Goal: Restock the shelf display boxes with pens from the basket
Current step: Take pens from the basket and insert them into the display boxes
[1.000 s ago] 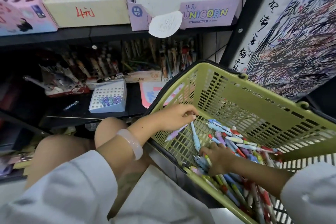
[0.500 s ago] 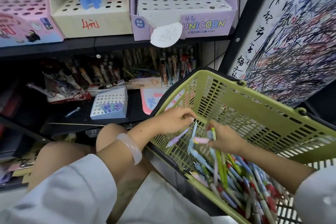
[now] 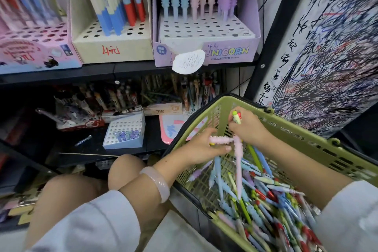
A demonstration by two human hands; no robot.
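Crouching by the shelf, the person has both hands inside the green basket [image 3: 306,143], which is tipped with its far rim high and its loose pens [image 3: 266,194] piled toward the low near corner. The left hand [image 3: 201,147] pinches a pink unicorn pen [image 3: 219,139] lying crosswise. The right hand [image 3: 248,127] is curled round a mixed bunch: a second pink unicorn pen [image 3: 238,161], green and blue barrels hanging below, and a green-topped pen [image 3: 236,116] poking out above the knuckles.

That bunch looks like the weak spot. Held loosely at one end, a barrel could slide out and drop back into the heap. The sorts are mixed too, so a wrong pen could land in the Unicorn display box [image 3: 206,51], whose front rows of holes stand vacant. The tilted basket might also shift and spill.
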